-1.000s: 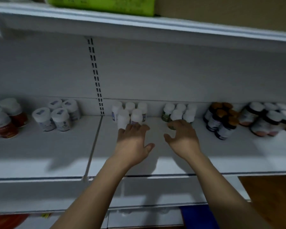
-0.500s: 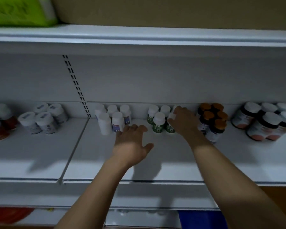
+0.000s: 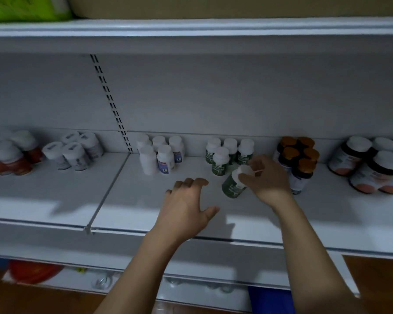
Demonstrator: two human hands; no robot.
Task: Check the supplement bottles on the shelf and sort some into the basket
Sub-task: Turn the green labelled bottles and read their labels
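Drawn green-label bottle out of its cluster since last frame, tilted, cap pinched by right hand fingers, just right of spread, released left hand fingers over shelf; label check likely next, basket unseen.

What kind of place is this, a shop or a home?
Most likely a shop, perhaps a pharmacy aisle: a white shelf with a slotted upright, and goods grouped by kind, such as green-label bottles and orange-capped bottles. The right hand holds one green-label bottle.
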